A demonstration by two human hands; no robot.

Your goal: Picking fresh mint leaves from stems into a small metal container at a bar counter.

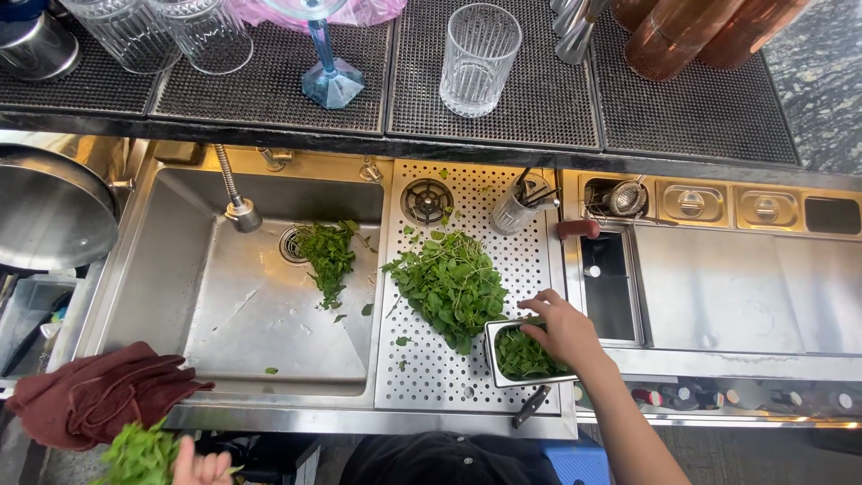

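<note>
My right hand (564, 329) reaches down into a small rectangular steel container (495, 359) filled with green herb leaves (523, 355), fingers pressing on the leaves. The container sits at the front right of a perforated steel drainboard (431, 377). A large pile of green herb sprigs (452, 283) lies on the drainboard just left of that hand. My left hand (199, 467) is at the bottom edge, low on the left, gripping a bunch of green herbs (139, 456). Another clump of herbs (328, 256) lies in the steel sink (171, 269) near the drain.
A dark red cloth (90, 400) lies on the sink's front left corner. A faucet head (241, 211) hangs over the sink. Glasses (479, 58) and a blue-stemmed glass (330, 76) stand on black bar mats behind. A steel pan lid (49, 211) sits left; steel wells (718, 287) lie right.
</note>
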